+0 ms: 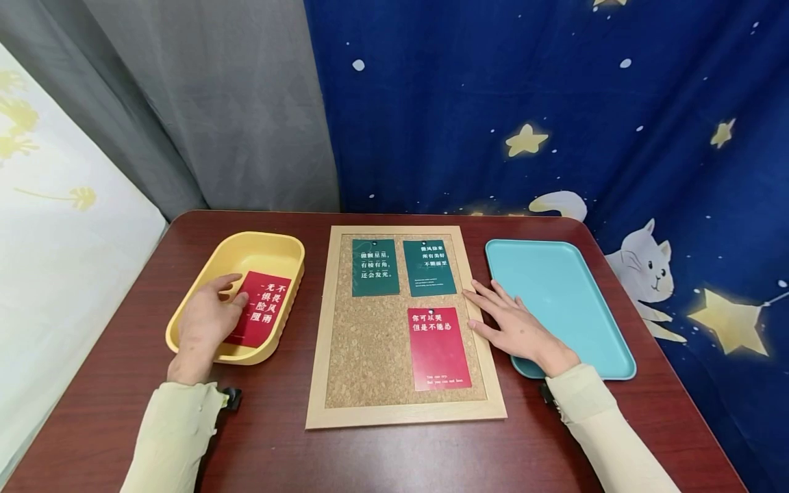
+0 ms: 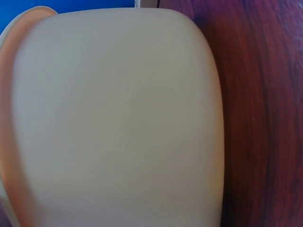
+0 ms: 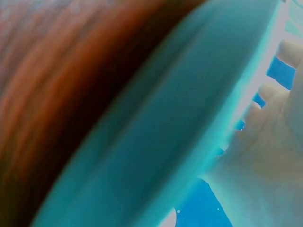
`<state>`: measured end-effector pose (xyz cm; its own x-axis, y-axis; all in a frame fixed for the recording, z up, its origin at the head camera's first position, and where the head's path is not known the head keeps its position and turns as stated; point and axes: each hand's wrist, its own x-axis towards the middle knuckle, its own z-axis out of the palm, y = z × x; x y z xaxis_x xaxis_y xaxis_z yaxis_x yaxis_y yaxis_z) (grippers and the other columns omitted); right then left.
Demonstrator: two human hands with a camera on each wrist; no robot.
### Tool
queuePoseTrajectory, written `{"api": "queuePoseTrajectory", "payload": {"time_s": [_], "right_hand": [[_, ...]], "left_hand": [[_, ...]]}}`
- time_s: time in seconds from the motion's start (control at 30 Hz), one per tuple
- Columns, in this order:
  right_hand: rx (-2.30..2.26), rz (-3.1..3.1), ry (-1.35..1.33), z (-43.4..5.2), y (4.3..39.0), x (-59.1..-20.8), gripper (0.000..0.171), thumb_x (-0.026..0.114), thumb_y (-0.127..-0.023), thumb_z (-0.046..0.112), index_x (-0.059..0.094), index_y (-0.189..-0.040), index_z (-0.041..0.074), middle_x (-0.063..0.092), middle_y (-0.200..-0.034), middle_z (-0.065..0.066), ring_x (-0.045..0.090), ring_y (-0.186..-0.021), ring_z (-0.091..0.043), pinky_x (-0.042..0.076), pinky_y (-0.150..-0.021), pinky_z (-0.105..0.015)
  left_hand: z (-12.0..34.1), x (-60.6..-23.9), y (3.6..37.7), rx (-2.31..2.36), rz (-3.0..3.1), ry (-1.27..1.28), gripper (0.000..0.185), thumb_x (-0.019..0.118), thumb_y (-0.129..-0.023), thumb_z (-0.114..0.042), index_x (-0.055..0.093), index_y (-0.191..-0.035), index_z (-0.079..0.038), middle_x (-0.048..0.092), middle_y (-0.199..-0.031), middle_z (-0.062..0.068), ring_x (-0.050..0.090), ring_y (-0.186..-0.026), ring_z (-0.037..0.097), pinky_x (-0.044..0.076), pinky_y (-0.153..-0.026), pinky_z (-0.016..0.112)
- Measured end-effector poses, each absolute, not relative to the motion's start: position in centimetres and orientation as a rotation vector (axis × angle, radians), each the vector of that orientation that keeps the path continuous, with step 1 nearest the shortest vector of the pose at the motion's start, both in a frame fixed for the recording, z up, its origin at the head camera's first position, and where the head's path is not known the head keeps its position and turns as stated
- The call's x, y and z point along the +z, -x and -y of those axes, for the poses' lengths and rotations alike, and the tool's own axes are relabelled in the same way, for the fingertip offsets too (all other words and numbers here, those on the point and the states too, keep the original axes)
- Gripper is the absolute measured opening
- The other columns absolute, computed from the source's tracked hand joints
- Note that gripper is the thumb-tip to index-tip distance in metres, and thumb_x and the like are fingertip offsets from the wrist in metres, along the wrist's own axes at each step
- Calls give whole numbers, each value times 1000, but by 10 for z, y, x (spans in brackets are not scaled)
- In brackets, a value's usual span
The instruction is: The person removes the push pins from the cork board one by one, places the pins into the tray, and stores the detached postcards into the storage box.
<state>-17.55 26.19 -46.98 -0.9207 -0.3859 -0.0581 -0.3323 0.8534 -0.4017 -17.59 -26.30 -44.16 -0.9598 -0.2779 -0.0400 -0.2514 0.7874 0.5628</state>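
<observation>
My left hand (image 1: 208, 315) reaches into the yellow basket (image 1: 298, 263) on the left. Its thumb tip overlaps the left edge of a red card (image 1: 261, 308) with white Chinese characters, while the index finger points out above, apart from the thumb. On the right, my right hand (image 1: 514, 329) rests with spread fingers along the wooden frame of a corkboard (image 1: 370, 349). Two dark green cards, a left one (image 1: 375, 284) and a right one (image 1: 429, 270), are pinned at the board's top. Below the right one hangs a pinned red card (image 1: 439, 352).
A turquoise tray (image 1: 573, 301) lies right of the board, partly beneath my right forearm and hand. All this stands on a dark red-brown table (image 1: 265, 424). Blue star-patterned (image 1: 431, 103) and grey curtains (image 1: 246, 103) hang behind the table's far edge.
</observation>
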Motion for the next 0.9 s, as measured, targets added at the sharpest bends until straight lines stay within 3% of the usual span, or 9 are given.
{"api": "queuePoseTrajectory", "payload": {"time_s": [0.33, 0.5, 0.9], "right_hand": [[-598, -2893, 554, -263, 177, -468, 68, 60, -102, 52, 36, -163, 32, 23, -176, 0, 10, -164, -41, 12, -122, -79], [-589, -2894, 557, -262, 177, -467, 68, 61, -102, 52, 36, -163, 32, 24, -175, 0, 11, -164, -41, 13, -122, -79], [-589, -2900, 559, -261, 174, -469, 69, 61, -102, 52, 37, -163, 32, 26, -175, -1, 13, -163, -41, 14, -122, -79]], "left_hand": [[259, -437, 175, -969, 2792, -438, 48, 59, -104, -26, 57, -149, -11, 62, -138, 28, 58, -121, 45, 50, -91, 58], [255, -433, 172, -983, 2726, -398, 46, 58, -105, -27, 58, -148, -12, 61, -143, 23, 59, -123, 43, 53, -92, 55], [236, -429, 163, -1034, 2456, -218, 35, 64, -101, -16, 69, -135, -9, 68, -134, 17, 63, -117, 35, 51, -99, 55]]}}
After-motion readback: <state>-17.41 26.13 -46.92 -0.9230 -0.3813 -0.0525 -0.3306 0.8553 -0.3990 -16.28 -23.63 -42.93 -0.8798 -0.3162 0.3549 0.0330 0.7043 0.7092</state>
